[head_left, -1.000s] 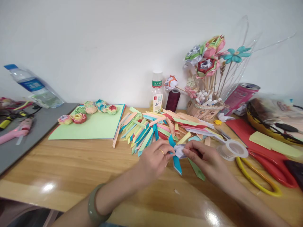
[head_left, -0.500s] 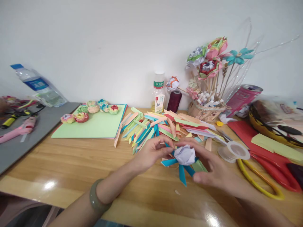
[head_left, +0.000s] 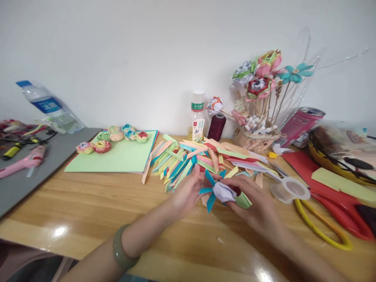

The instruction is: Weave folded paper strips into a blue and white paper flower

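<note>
A basket (head_left: 256, 142) holds paper flowers (head_left: 259, 87); your right hand (head_left: 257, 200) grips a white-blue bloom (head_left: 223, 192); your left hand (head_left: 187, 192)'s grip is unclear.

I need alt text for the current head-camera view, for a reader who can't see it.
Two bare hands, left and right, work on a white folded-paper bloom with blue strips above a wooden table. Behind them lie a pile of colored paper strips, finished-looking paper flowers and a drink bottle.
</note>
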`<state>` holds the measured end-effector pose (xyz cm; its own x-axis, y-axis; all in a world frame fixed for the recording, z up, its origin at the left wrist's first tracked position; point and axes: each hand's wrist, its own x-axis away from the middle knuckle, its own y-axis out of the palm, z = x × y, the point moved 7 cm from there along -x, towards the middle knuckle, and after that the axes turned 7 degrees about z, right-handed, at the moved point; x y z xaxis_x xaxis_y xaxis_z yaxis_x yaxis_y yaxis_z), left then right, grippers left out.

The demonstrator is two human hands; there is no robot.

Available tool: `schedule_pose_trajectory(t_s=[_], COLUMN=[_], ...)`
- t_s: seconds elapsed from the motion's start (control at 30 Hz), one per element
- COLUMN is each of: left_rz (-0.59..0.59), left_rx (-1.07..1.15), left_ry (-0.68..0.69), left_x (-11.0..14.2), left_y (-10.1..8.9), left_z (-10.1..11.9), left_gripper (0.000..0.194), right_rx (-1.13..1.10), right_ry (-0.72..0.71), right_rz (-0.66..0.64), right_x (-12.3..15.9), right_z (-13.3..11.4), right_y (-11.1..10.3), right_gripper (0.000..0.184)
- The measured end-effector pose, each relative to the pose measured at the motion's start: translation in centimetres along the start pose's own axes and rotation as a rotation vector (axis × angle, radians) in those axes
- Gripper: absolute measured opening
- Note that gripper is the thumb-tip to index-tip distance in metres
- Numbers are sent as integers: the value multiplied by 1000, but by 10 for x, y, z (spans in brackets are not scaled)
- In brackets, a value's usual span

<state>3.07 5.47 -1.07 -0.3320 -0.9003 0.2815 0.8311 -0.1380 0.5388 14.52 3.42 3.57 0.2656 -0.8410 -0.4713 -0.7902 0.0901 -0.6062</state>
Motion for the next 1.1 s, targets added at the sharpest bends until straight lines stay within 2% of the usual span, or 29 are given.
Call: schedule_pose_trajectory(t_s=[0.1, 0.2, 0.27, 0.37, 0.6, 0.67, 0.77, 0.87, 0.93, 1.0, 1.1], left_rz=[-49, -16, -1, 25, 122, 106, 54, -11, -41, -51, -46], left_rx=[-48, -91, -112, -142, -150, -175, -304, -452, -492, -485, -397], left_ry=[3, 27, 63, 128, 191, 219, 331, 476, 530, 515, 393], left_x=[1, -1, -2, -4, -3, -1, 4, 13, 18, 19, 17], left_y=[4, 1, -1, -3, -9, -8, -2, 7, 10, 11, 8], left_z=[-3, -5, -3, 0, 0, 2, 12, 23, 26, 24, 15], left_gripper=[40, 37, 34, 29, 21, 20, 20, 21, 22, 23, 20], right_rx=[56, -45, -115, -143, -87, -65, 6, 114, 185, 259, 361], right_ry=[-29, 44, 100, 131, -43, -79, -82, -131, -216, -316, -426], right_rz=[-5, -151, -199, -191, -121, -86, 40, 134, 169, 205, 250], right_x=[1, 0, -1, -3, -1, 0, 2, 4, 5, 8, 13], right_z=[2, 0, -2, -6, -17, -17, -15, -19, -26, -33, -38], right_y=[2, 7, 6, 3, 2, -1, -10, -16, -17, -17, -15], right_gripper=[32, 42, 38, 33, 29, 24, 17, 19, 23, 28, 33])
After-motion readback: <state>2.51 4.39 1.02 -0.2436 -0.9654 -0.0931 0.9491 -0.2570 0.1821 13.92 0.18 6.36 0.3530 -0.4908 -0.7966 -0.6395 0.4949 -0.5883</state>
